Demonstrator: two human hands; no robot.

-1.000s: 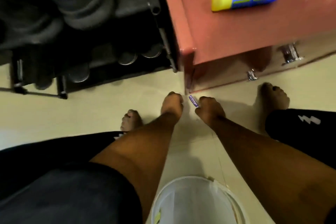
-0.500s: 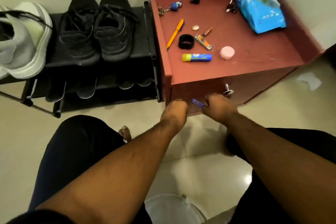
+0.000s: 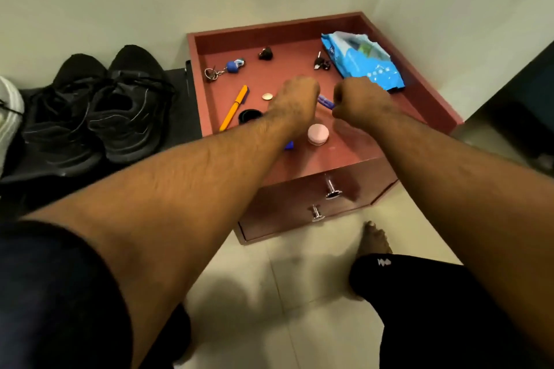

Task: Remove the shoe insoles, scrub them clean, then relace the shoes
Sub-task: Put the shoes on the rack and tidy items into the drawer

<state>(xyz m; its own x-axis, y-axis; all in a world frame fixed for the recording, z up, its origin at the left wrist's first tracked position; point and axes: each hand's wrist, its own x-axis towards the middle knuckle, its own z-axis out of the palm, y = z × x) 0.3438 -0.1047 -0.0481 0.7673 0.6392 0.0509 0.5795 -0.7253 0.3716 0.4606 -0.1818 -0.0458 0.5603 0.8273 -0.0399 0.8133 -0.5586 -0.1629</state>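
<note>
Change: both hands had risen from the cabinet's front edge half a second earlier to a position above its top; the white bucket by the knees was no longer in view.
Left hand: the left hand (image 3: 295, 99) hovered over the cabinet top with its fingers curled under; what they held could not be told.
Right hand: the right hand (image 3: 358, 102) was level with the left, its fingers curled round the near end of a small blue-violet object (image 3: 326, 102) that bridged the gap between the two fists.
Blue-violet object: blurred; its kind could not be determined.
Black shoes: the pair of black shoes (image 3: 99, 111) stood side by side on the dark shoe rack (image 3: 177, 117) left of the cabinet, laces in place, well apart from both hands.
White shoe: a white shoe (image 3: 9, 117) showed at the left edge, beside the black pair.
Cabinet: the red-brown cabinet (image 3: 344, 177) stood in the corner, with two metal knobs (image 3: 331, 190) on its front.
Cabinet top: it carried an orange pen (image 3: 233, 108), a keyring (image 3: 223, 69), a coin (image 3: 267, 96), a pink round case (image 3: 318, 134), a black ring (image 3: 248, 115) and a blue packet (image 3: 362, 61).
Floor: a bare foot (image 3: 374, 240) rested on the pale tiles before the cabinet.
</note>
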